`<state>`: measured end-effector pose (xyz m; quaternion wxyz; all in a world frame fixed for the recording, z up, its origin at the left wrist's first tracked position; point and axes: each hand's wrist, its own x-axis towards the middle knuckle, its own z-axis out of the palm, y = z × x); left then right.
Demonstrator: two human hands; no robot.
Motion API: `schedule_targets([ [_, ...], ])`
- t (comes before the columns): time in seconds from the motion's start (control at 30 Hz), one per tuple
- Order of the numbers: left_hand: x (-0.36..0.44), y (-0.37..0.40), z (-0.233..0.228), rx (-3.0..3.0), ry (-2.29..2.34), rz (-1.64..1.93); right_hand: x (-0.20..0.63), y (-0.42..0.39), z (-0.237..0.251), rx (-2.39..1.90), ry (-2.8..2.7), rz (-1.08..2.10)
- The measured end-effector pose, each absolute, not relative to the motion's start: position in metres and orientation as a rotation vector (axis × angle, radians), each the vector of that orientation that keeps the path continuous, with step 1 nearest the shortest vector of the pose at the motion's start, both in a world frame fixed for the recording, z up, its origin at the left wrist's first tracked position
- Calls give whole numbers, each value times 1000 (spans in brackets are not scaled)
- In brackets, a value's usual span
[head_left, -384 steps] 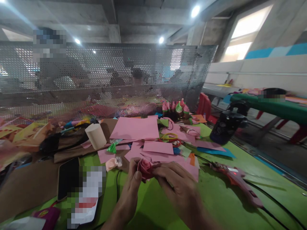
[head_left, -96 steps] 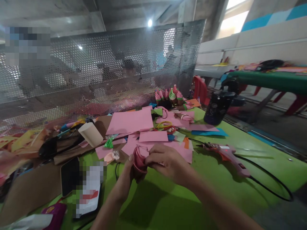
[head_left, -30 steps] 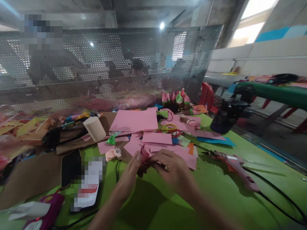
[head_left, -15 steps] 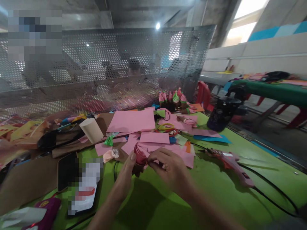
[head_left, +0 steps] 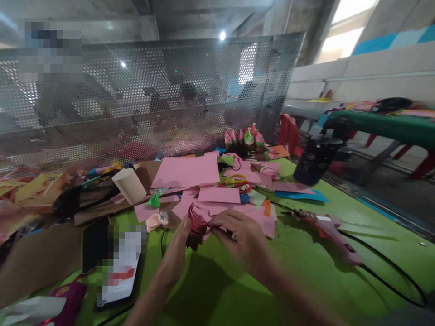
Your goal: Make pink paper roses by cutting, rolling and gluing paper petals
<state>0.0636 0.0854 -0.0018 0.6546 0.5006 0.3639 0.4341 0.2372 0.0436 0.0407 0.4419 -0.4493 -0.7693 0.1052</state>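
Probably craft workshop: paper scraps [head_left: 185, 171], glue gun [head_left: 335, 235]

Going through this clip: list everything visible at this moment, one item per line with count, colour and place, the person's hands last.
paper rose: one, pink, held between both hands above the table
table: one, green, under everything
paper sheets: several, pink, middle of the table
glue gun: one, pink, right of the hands, black cord trailing
bottle: one, dark, far right edge
paper buds: a cluster, pink and green, by the mesh screen
mesh screen: one, grey, behind the table
cup: one, cream, tipped, left of the sheets
phone: one, black, left of the hands
left hand: on the rose
right hand: on the rose
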Motion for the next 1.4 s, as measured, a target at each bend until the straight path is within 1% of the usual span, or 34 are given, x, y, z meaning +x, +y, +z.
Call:
schedule_targets([
  [0.3,61,84,-5,1134,850,1076,238,44,40,-1100,-1918,260],
  [0.7,63,69,15,1185,856,1105,236,44,39,-1127,-1988,264],
  [1.0,64,71,12,1179,859,1131,237,43,40,-1087,-1944,272],
  [1.4,66,70,17,1217,851,1070,235,43,39,-1144,-2024,269],
])
